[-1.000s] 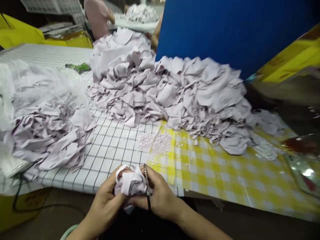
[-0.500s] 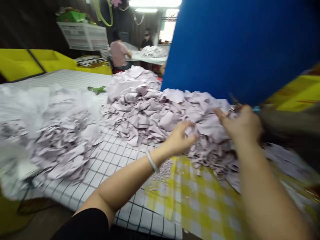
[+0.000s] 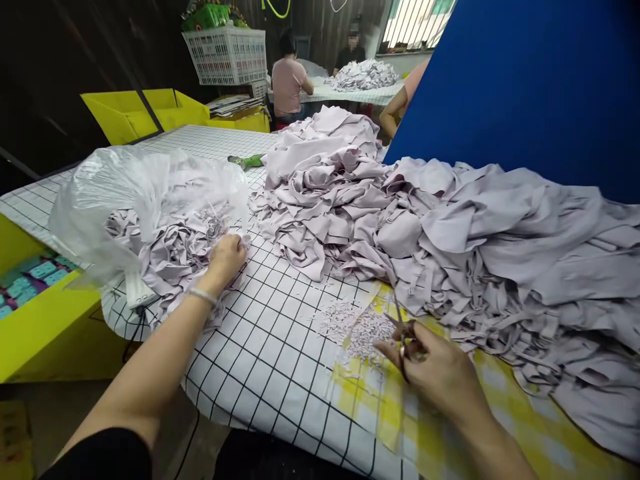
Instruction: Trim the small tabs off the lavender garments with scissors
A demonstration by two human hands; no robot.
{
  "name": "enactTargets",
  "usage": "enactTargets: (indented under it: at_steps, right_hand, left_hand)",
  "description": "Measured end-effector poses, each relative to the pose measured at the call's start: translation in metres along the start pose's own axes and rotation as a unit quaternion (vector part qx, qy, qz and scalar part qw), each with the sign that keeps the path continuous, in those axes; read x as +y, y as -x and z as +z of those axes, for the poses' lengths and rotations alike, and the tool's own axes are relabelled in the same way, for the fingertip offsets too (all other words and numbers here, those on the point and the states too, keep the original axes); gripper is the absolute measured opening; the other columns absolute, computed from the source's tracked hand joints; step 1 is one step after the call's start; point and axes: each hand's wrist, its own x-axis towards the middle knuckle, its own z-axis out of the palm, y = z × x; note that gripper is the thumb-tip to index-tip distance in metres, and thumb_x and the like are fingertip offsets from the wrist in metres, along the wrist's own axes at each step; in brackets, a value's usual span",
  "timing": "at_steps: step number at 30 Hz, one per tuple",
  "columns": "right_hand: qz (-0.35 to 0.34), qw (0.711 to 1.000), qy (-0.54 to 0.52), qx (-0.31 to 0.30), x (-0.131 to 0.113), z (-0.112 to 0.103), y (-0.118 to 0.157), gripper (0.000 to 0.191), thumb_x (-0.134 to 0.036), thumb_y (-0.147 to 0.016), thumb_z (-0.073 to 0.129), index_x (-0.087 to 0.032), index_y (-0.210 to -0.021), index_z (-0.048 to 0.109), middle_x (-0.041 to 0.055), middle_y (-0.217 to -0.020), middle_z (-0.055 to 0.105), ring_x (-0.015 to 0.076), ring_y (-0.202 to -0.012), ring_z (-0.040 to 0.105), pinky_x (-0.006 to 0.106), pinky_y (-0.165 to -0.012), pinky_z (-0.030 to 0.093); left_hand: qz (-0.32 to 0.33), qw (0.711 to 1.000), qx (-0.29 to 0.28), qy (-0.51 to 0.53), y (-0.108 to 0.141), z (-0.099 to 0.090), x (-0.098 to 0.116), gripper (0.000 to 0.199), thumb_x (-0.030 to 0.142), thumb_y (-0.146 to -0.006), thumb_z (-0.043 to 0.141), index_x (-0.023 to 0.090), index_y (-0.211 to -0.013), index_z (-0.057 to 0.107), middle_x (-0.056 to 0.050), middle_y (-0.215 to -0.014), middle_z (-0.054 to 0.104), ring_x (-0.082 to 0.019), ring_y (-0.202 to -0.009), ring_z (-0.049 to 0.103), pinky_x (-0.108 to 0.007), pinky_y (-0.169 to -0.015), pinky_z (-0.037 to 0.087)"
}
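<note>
My left hand (image 3: 227, 259) is closed on a piece of lilac-grey fabric (image 3: 244, 241) at the right edge of a smaller fabric pile (image 3: 183, 243). That pile spills from a clear plastic bag (image 3: 107, 193). In my right hand (image 3: 440, 367) is a pair of scissors (image 3: 403, 340), with the fingers in the handles and the blades pointing away from me. Below the blades lie many tiny fabric scraps (image 3: 357, 330). A large heap of the same fabric (image 3: 345, 200) spreads from the middle to the right.
A grid-patterned cloth (image 3: 280, 340) covers the table, with a yellow checked cover (image 3: 430, 433) at front right. A blue board (image 3: 520, 93) stands behind the heap. A green-handled tool (image 3: 247, 161) lies farther back. Yellow bins (image 3: 50, 333) border the left. People (image 3: 290, 83) sit at another table.
My left hand has moved left from the large heap to the bagged pile. My right hand, with the scissors, has come left and nearer, above the scraps. The view has turned left.
</note>
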Motion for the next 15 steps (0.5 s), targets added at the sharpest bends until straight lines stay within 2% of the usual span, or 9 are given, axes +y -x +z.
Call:
enactTargets:
  at_steps: [2,4,6,7,8,9,12,15]
  right_hand:
    - [-0.026,0.999,-0.012,-0.024,-0.007,0.002,0.002,0.047,-0.072,-0.079,0.067,-0.025,-0.080,0.062,0.0016,-0.066,0.064,0.0211,-0.059,0.062,0.032,-0.056,0.045]
    - [-0.029,0.999,-0.021,-0.025,-0.007,0.004,0.006,0.045,-0.069,-0.082,0.065,-0.025,-0.085,0.061,0.0026,-0.072,0.066,0.0215,-0.064,0.063,0.032,-0.058,0.047]
    - [-0.020,0.999,-0.028,-0.024,-0.002,0.006,0.011,0.043,-0.067,-0.083,0.065,-0.025,-0.089,0.060,0.0039,-0.078,0.068,0.0228,-0.068,0.065,0.033,-0.061,0.049]
    - [-0.014,0.999,-0.032,-0.023,-0.001,0.006,0.013,0.042,-0.066,-0.082,0.066,-0.025,-0.091,0.060,0.0047,-0.082,0.068,0.0237,-0.071,0.065,0.034,-0.064,0.050]
    - [-0.006,0.999,-0.040,-0.024,-0.001,0.006,0.015,0.042,-0.064,-0.082,0.068,-0.025,-0.093,0.060,0.0057,-0.086,0.069,0.0247,-0.075,0.066,0.035,-0.066,0.052]
    - [0.003,0.998,-0.055,-0.026,-0.002,0.006,0.017,0.041,-0.062,-0.082,0.069,-0.025,-0.095,0.059,0.0066,-0.090,0.070,0.0255,-0.079,0.067,0.037,-0.070,0.053]
    - [0.034,0.985,-0.155,-0.066,-0.020,0.011,0.023,0.041,-0.056,-0.080,0.074,-0.025,-0.101,0.057,0.0094,-0.108,0.070,0.0272,-0.093,0.068,0.041,-0.082,0.056]
    - [0.062,0.937,-0.300,-0.168,-0.048,0.027,0.033,0.045,-0.049,-0.078,0.079,-0.027,-0.106,0.052,0.0101,-0.127,0.065,0.0274,-0.112,0.065,0.043,-0.095,0.055]
  left_hand:
    - [0.020,0.998,-0.063,0.005,0.037,-0.004,0.011,0.024,0.010,-0.079,0.053,0.021,-0.063,0.039,0.001,-0.064,0.049,-0.016,-0.068,0.049,-0.030,-0.067,0.038]
    - [0.046,0.985,-0.167,0.019,0.077,-0.009,0.018,0.025,0.013,-0.075,0.057,0.021,-0.060,0.039,0.003,-0.058,0.045,-0.014,-0.057,0.043,-0.028,-0.057,0.031]
    - [0.068,0.948,-0.307,0.043,0.104,-0.018,0.021,0.025,0.019,-0.080,0.056,0.020,-0.061,0.040,0.003,-0.061,0.047,-0.013,-0.057,0.043,-0.027,-0.056,0.030]
    - [0.077,0.931,-0.351,0.059,0.112,-0.022,0.023,0.024,0.022,-0.084,0.053,0.019,-0.063,0.041,0.002,-0.066,0.049,-0.014,-0.061,0.046,-0.026,-0.058,0.033]
    - [0.088,0.921,-0.372,0.079,0.117,-0.025,0.025,0.024,0.023,-0.087,0.051,0.019,-0.065,0.042,0.001,-0.071,0.051,-0.014,-0.066,0.048,-0.026,-0.062,0.037]
    - [0.100,0.919,-0.366,0.103,0.120,-0.028,0.028,0.024,0.024,-0.090,0.049,0.019,-0.067,0.043,0.000,-0.075,0.052,-0.015,-0.071,0.050,-0.027,-0.066,0.040]
    - [0.142,0.922,-0.310,0.182,0.131,-0.034,0.044,0.021,0.024,-0.095,0.046,0.020,-0.075,0.050,-0.002,-0.080,0.053,-0.016,-0.076,0.052,-0.026,-0.069,0.045]
    - [0.179,0.886,-0.365,0.224,0.147,-0.035,0.059,0.012,0.018,-0.094,0.049,0.020,-0.093,0.061,-0.003,-0.087,0.063,-0.016,-0.080,0.060,-0.026,-0.073,0.050]
